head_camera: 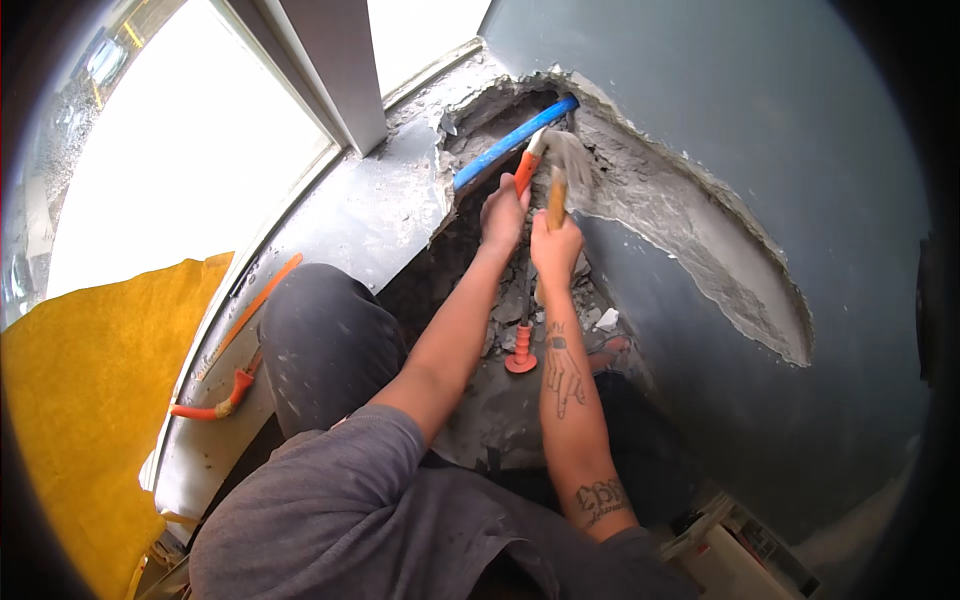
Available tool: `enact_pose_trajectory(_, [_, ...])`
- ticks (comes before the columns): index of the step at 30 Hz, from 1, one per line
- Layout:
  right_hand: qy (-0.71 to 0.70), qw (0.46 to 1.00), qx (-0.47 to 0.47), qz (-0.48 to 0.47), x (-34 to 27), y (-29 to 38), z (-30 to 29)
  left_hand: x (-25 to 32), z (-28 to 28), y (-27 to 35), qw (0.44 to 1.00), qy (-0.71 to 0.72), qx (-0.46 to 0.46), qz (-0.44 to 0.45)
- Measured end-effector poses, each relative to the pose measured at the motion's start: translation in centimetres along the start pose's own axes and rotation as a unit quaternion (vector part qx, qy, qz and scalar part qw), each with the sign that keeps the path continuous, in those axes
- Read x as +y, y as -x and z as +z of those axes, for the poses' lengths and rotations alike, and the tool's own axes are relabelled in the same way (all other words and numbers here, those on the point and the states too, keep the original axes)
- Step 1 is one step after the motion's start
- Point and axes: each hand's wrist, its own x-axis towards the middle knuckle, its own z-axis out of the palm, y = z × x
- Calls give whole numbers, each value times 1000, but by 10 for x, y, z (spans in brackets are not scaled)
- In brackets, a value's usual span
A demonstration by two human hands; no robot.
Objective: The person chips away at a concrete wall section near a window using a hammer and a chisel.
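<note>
My left hand [504, 216] grips an orange-handled tool [529, 169] with a bare metal neck. Its far end is lost in blur, so its kind is unclear. Close beside it, my right hand [556, 244] is closed around the wooden handle [557, 196] of what looks like a hammer, whose head is blurred. Both tools reach into a ragged hole in the wall at the corner. A blue pipe [517, 140] crosses that cavity just beyond my left hand. Below my hands, a chisel with an orange hand guard [521, 352] rests against broken rubble [506, 311].
A broad channel [697, 240] is cut into the grey wall [795, 150] on the right. On the sill [352, 217] at left lie a flat orange strip [251, 315] and an orange-handled tool [225, 397]. A yellow cloth [112, 390] hangs by the window frame [330, 67].
</note>
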Motion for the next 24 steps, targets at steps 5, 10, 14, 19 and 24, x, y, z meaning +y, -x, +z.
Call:
enact_pose_trajectory(5, [-10,999,21,23,-37,2,-19,-4,-8,-3,1000,6,8,-2])
enact_pose_trajectory(10, [-45,994,-29,94,-2,-8,-6,11,-2,4,1000,23,-12,-3])
enact_pose_trajectory(14, [1,995,-35,93,-9,1,-22,5,4,-5,998,64,9,-19])
enact_pose_trajectory(19, [-30,988,-10,152,-18,41,-55,-2,4,-7,993,101,-38,-45])
enact_pose_trajectory(24, [-123,970,6,212,3,57,-52,3,-12,-3,998,-9,-30,52])
